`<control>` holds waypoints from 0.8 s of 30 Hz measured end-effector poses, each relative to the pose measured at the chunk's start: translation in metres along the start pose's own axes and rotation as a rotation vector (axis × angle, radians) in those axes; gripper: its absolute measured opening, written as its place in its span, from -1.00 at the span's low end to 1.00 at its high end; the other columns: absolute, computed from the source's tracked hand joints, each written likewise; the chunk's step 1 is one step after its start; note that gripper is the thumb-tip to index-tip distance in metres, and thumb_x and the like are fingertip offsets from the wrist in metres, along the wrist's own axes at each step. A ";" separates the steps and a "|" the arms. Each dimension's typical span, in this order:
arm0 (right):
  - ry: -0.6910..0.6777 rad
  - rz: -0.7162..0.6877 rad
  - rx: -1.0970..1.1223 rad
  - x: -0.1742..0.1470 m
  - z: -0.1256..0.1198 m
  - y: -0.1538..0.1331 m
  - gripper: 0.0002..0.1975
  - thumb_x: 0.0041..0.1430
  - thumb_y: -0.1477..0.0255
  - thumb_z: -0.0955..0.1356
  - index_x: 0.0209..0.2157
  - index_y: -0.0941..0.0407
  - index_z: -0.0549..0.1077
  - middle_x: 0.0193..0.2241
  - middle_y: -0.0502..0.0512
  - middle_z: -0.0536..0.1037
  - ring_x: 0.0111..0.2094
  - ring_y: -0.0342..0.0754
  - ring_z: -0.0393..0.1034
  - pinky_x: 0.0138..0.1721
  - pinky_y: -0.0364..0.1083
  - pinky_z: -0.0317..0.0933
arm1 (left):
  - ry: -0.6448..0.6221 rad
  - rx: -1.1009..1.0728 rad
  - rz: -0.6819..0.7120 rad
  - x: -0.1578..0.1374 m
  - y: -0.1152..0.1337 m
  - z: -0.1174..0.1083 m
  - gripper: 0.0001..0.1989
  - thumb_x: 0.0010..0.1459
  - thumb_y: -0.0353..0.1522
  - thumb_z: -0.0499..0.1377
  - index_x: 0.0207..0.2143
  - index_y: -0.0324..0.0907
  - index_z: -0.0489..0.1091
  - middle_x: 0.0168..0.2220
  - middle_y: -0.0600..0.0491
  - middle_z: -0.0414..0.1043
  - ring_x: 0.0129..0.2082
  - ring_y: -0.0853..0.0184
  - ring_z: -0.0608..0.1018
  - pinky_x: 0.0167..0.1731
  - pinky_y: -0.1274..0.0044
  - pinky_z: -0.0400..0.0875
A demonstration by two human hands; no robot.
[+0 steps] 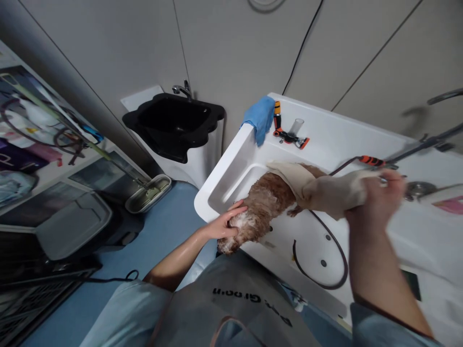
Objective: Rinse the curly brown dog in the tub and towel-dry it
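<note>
A wet, reddish-brown curly dog point(272, 197) stands in the white tub with its head over the near rim. Whitish lather shows on its head and neck. My left hand point(224, 223) rests on the dog's head, thumb and fingers spread apart over the fur. A beige towel point(331, 193) lies across the dog's back and stretches up to the right. My right hand point(381, 195) is closed on the towel's raised end, slightly blurred, above the tub. The dog's hindquarters are partly covered by the towel.
The white tub point(217, 185) holds a dark hose point(345, 270). On its back ledge are a blue cloth point(259, 118) and an orange-black sprayer point(285, 135). A black basin point(173, 125) stands left, near a bin point(74, 217) and long-handled mop point(104, 154).
</note>
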State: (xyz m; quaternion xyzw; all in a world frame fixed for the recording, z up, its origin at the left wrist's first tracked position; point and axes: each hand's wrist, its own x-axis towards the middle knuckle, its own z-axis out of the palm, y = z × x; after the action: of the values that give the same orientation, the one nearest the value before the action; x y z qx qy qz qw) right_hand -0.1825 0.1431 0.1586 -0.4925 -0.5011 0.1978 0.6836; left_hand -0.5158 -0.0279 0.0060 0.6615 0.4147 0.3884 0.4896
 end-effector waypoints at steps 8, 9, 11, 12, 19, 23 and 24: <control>-0.950 -0.070 -0.333 -0.200 0.050 -0.006 -0.71 0.01 0.37 0.36 -0.20 0.07 0.60 -0.30 0.10 0.45 -0.24 0.06 0.43 -0.08 0.11 0.38 | -0.011 -0.002 0.062 -0.012 -0.001 0.002 -0.21 0.19 -0.29 0.25 0.43 -0.03 0.10 0.52 -0.04 -0.26 0.50 0.04 -0.14 0.44 0.20 -0.18; -0.964 -0.103 -0.411 -0.210 0.052 -0.009 -0.64 0.01 0.37 0.37 -0.11 0.07 0.58 -0.23 0.13 0.45 -0.14 0.11 0.42 0.01 0.15 0.34 | 0.010 -0.018 0.053 -0.013 -0.002 0.002 -0.27 0.22 -0.31 0.21 0.42 -0.01 0.12 0.52 -0.01 -0.23 0.50 0.07 -0.12 0.44 0.21 -0.17; -0.980 -0.153 -0.518 -0.221 0.053 -0.011 -0.54 0.01 0.36 0.39 0.01 0.06 0.51 -0.13 0.18 0.42 0.00 0.20 0.36 0.12 0.22 0.27 | 0.041 -0.038 0.033 -0.015 -0.004 0.001 -0.30 0.22 -0.35 0.19 0.40 0.02 0.16 0.51 0.03 -0.17 0.50 0.08 -0.08 0.44 0.22 -0.15; -0.995 -0.167 -0.544 -0.224 0.052 -0.012 -0.50 0.01 0.36 0.39 0.05 0.07 0.48 -0.11 0.19 0.40 0.03 0.22 0.33 0.14 0.23 0.25 | 0.044 -0.042 0.034 -0.016 -0.005 -0.001 -0.28 0.18 -0.37 0.21 0.40 0.03 0.17 0.51 0.03 -0.16 0.49 0.07 -0.07 0.44 0.21 -0.15; -1.034 -0.163 -0.578 -0.239 0.047 -0.012 -0.37 0.00 0.34 0.42 0.16 0.03 0.37 -0.05 0.20 0.35 0.07 0.25 0.28 0.17 0.27 0.24 | 0.002 -0.086 0.051 -0.022 -0.008 -0.011 -0.21 0.07 -0.44 0.24 0.37 0.03 0.22 0.50 0.04 -0.12 0.49 0.02 -0.08 0.43 0.16 -0.16; -1.020 -0.160 -0.581 -0.248 0.047 -0.012 -0.33 0.00 0.32 0.44 0.19 0.02 0.35 -0.04 0.21 0.34 0.05 0.25 0.28 0.14 0.27 0.27 | 0.060 -0.067 0.025 -0.025 -0.007 -0.012 -0.26 0.09 -0.45 0.20 0.35 0.01 0.26 0.50 0.05 -0.12 0.49 0.04 -0.06 0.44 0.18 -0.15; -1.021 -0.158 -0.582 -0.249 0.047 -0.012 -0.32 0.00 0.32 0.44 0.20 0.02 0.34 -0.04 0.21 0.34 0.05 0.25 0.28 0.14 0.27 0.27 | 0.051 -0.076 0.024 -0.026 -0.007 -0.013 -0.25 0.07 -0.47 0.19 0.35 0.02 0.27 0.50 0.06 -0.11 0.49 0.05 -0.07 0.44 0.18 -0.15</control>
State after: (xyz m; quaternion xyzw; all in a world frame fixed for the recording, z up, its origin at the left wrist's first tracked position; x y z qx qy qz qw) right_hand -0.3311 -0.0306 0.0476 -0.4635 -0.8354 0.2126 0.2054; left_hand -0.5381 -0.0468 -0.0004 0.6371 0.4040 0.4267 0.4989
